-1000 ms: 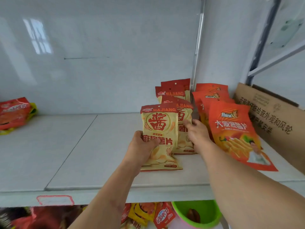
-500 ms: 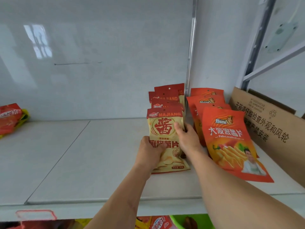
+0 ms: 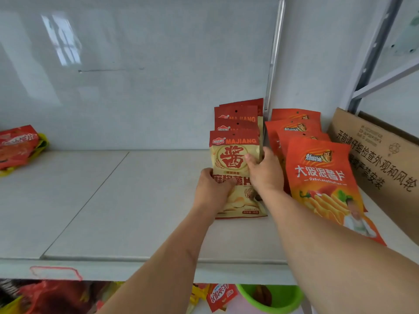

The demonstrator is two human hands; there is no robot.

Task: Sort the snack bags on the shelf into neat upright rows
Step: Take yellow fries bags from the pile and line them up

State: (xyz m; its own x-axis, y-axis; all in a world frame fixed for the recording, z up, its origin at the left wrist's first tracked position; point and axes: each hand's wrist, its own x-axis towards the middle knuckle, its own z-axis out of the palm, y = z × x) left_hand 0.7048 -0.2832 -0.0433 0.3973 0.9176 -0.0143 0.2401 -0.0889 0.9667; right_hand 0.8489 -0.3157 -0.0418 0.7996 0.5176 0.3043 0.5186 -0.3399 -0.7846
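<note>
Hands meet on one cream chip bag [image 3: 235,155] near the right end of the shelf [image 3: 136,211]. The left hand [image 3: 212,191] grips the bag's lower left side, thumb curled across the printed front and fingers hidden behind it. The right hand [image 3: 264,172] grasps the bag's right edge, thumb lying on the front by the big red character, the other fingers wrapped round the side and out of sight. The bag stands tilted back, its bottom edge resting on the shelf, its red top band reading MAJIANG.

Just behind it, touching or nearly so, stands a row of matching bags [image 3: 237,114], only their red tops showing, reaching back to the white rear wall [image 3: 136,75]. Just beside the right hand, a row of orange chip bags [image 3: 317,175] leans backward in overlapping order, the front one the largest in view, with white characters and a picture of fries. To their right a brown cardboard box [image 3: 381,159] with black printed characters leans along the shelf's end.

Well apart, at the far left of the shelf, a pile of red and yellow bags [image 3: 18,146] lies flat. Below the shelf's front lip show more snack packets [image 3: 221,295] and a green bowl [image 3: 272,300].
</note>
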